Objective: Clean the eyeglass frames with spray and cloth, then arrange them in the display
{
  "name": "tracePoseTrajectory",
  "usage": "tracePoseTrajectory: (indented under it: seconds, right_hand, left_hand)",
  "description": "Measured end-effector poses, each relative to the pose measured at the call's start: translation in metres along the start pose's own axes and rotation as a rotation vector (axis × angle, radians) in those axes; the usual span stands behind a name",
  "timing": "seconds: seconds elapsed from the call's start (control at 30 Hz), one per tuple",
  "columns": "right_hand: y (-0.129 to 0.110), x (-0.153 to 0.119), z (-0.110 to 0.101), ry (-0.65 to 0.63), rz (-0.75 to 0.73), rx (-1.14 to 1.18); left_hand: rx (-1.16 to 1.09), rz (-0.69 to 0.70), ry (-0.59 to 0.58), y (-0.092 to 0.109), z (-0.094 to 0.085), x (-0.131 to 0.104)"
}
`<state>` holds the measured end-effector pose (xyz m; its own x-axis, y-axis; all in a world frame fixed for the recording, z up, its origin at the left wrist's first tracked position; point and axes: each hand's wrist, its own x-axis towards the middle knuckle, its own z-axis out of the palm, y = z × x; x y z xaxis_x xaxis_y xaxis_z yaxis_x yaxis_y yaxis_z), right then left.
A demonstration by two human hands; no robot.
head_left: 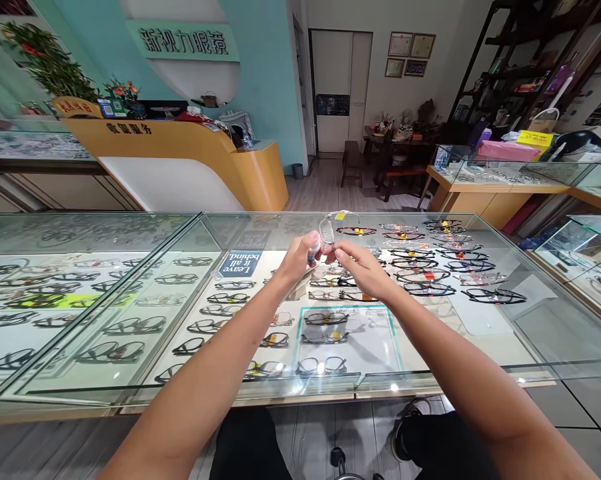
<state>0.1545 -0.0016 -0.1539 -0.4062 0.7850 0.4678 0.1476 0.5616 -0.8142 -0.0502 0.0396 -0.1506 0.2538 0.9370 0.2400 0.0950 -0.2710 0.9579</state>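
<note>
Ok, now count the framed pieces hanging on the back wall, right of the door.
4, in two rows of two: an upper-left frame, an upper-right frame, a lower-left frame and a lower-right frame. None there looks hidden.

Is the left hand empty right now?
No, the left hand is wrapped around a small white bottle, close beside the raised clear-framed glasses.
</note>
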Motion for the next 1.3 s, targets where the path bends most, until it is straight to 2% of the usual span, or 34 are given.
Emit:
tracePoseTrajectory:
  seconds: [0.17,0.27,0.4,0.47,0.53,0.63,0.73,0.8,0.9,1.0,1.3]
  right_hand:
    - [0.003,0.003,-0.006,0.104,0.011,0.081]
    - [0.005,0.007,-0.011,0.182,0.023,0.118]
    - [0.005,0.008,-0.012,0.192,0.035,0.124]
    - [0.005,0.007,-0.012,0.191,0.038,0.123]
    - [0.004,0.007,-0.012,0.202,0.04,0.115]
    - [0.003,0.006,-0.012,0.226,0.037,0.105]
    - [0.002,0.006,-0.013,0.232,0.04,0.107]
    - [0.001,0.006,-0.013,0.233,0.049,0.106]
    - [0.001,0.005,-0.012,0.235,0.058,0.112]
    - [0.002,0.005,-0.012,0.232,0.064,0.115]
    - [0.005,0.005,-0.011,0.227,0.07,0.111]
  left_hand:
    - [0.025,0.041,-0.008,-0.003,0.002,-0.001]
    - [0.11,0.077,-0.085,-0.007,0.005,-0.002]
    - [0.203,0.074,-0.18,-0.008,0.008,-0.003]
    - [0.181,0.063,-0.188,-0.006,0.006,-0.003]
    - [0.158,0.088,-0.108,-0.005,0.0,0.0]
    - [0.227,0.094,0.206,-0.011,-0.016,0.011]
    - [0.382,-0.098,0.538,-0.027,-0.036,0.025]
    - [0.46,-0.225,0.645,-0.04,-0.047,0.032]
    - [0.483,-0.309,0.651,-0.054,-0.058,0.037]
    - [0.479,-0.324,0.639,-0.062,-0.063,0.038]
    - [0.46,-0.319,0.61,-0.066,-0.067,0.035]
